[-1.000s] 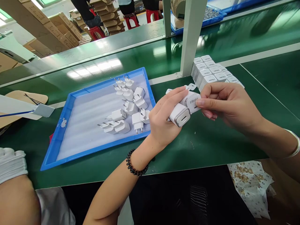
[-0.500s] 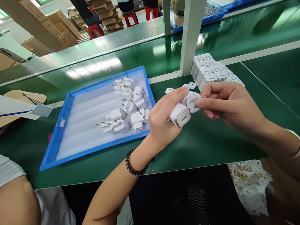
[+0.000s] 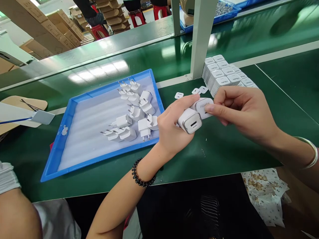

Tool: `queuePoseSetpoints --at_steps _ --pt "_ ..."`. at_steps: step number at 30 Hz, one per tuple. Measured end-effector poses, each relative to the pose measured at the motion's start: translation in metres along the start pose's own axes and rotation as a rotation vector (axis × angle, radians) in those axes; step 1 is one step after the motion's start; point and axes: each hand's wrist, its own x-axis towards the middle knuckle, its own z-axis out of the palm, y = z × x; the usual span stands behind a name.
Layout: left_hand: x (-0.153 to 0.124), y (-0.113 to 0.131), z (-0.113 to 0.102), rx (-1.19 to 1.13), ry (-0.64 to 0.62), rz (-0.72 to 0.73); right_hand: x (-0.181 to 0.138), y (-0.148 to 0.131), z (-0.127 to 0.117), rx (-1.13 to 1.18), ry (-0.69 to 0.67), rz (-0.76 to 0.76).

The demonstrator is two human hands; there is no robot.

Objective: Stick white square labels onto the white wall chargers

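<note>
Two white plug chargers (image 3: 190, 121) lie side by side in my left hand (image 3: 175, 124), whose fingers wrap over them. The nearer one shows its end face with a dark slot. Against the end of the farther charger is a thin white face plate (image 3: 203, 107) with grey lettering and a slot. My right hand (image 3: 243, 111) pinches this plate at its right edge between thumb and fingers. Behind the hands, a few loose face plates (image 3: 178, 95) lie on the green table. Stacks of similar plates (image 3: 223, 73) stand beyond my right hand.
A blue-rimmed tray (image 3: 99, 161) on the left holds several white chargers (image 3: 136, 113) with two-pin plugs. A pale metal post (image 3: 201, 39) rises behind my hands. A person's arm (image 3: 18, 212) is at the lower left. Blue bins (image 3: 225, 15) sit at the back.
The right thumb has shifted slightly left across the face plate. Both hands otherwise keep nearly the same place, and the view has moved a little.
</note>
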Motion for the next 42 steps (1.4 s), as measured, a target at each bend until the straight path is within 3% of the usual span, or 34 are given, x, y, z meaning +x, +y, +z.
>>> queuePoseSetpoints --at_steps 5,10,21,42 --pt "0.0023 0.0011 0.0000 -0.153 -0.085 -0.212 0.0034 -0.0019 -0.0045 -0.055 -0.007 -0.044" --pt "0.0038 -0.0002 0.0015 -0.300 -0.106 -0.281 0.0067 -0.0020 -0.0092 -0.062 -0.042 -0.038" --pt "0.0032 0.0004 0.0017 -0.204 -0.036 -0.197 0.0038 -0.0002 -0.0057 -0.069 -0.027 -0.026" --pt "-0.0004 0.0015 0.0028 -0.162 -0.031 -0.221 0.0037 0.0023 -0.0033 -0.124 -0.014 0.002"
